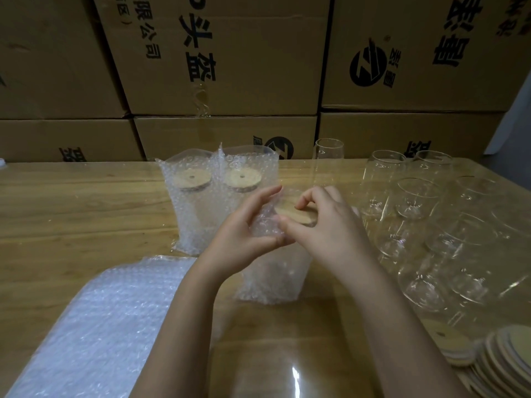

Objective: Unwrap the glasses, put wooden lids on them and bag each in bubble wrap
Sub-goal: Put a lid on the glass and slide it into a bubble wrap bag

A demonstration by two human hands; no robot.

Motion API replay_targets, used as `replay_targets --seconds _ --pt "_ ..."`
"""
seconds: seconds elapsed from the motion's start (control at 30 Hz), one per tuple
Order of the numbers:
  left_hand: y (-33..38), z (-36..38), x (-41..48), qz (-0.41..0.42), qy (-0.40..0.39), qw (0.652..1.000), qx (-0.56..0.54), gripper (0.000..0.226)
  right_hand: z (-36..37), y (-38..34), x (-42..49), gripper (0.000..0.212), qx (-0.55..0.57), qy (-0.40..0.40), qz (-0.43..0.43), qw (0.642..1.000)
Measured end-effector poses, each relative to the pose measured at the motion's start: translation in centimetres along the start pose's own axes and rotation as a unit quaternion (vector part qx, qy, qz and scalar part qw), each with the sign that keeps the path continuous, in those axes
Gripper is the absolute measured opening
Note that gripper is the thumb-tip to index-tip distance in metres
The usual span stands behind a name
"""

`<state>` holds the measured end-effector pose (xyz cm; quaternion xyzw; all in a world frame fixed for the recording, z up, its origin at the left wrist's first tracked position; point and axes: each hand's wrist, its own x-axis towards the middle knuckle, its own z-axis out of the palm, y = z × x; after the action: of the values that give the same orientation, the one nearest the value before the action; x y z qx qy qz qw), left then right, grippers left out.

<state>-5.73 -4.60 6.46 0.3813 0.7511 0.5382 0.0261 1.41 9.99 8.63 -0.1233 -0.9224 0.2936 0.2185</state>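
Note:
In the middle of the wooden table (86, 202) stands a lidded glass inside a bubble wrap bag (273, 277). My left hand (247, 225) grips the bag's upper edge. My right hand (319, 222) rests on the wooden lid (290, 214), its fingers pinching the rim. Behind them stand two bagged glasses with wooden lids (189, 196) (244, 179). Several bare glasses (416, 196) stand to the right, one tall glass (327, 165) behind my right hand.
A stack of flat bubble wrap bags (100, 320) lies at the front left. Loose wooden lids (494, 357) are piled at the front right corner. Large cardboard boxes (230, 67) form a wall behind the table.

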Motion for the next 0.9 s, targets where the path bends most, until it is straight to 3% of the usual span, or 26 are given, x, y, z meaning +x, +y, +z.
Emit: replay_targets --seconds 0.1,0.2,0.37,0.47,0.63,0.9 --pt "0.0 -0.7 -0.2 -0.008 -0.007 1.0 0.011 0.074 -0.1 0.0 -0.1 0.032 0.009 -0.018 -0.024 1.0" --pt "-0.1 -1.7 -0.4 -0.024 -0.011 0.999 0.042 0.073 -1.0 0.3 0.1 0.013 0.06 -0.037 -0.067 0.995" --pt "1.3 -3.2 -1.1 -0.02 -0.009 0.991 0.133 0.059 -2.2 2.3 0.6 0.049 -0.036 -0.026 -0.061 0.997" --pt "2.2 -3.9 -1.3 0.012 -0.014 0.983 0.181 0.045 -2.0 2.8 0.7 0.037 -0.032 -0.033 -0.052 0.998" --pt "2.9 -5.1 -1.9 -0.018 -0.001 0.947 0.321 0.031 -1.7 2.7 0.9 0.02 -0.02 -0.006 -0.079 0.997" --pt "4.3 -5.4 -2.3 0.04 0.093 0.943 0.317 0.018 -3.1 2.4 0.6 0.011 -0.061 0.076 -0.116 0.988"
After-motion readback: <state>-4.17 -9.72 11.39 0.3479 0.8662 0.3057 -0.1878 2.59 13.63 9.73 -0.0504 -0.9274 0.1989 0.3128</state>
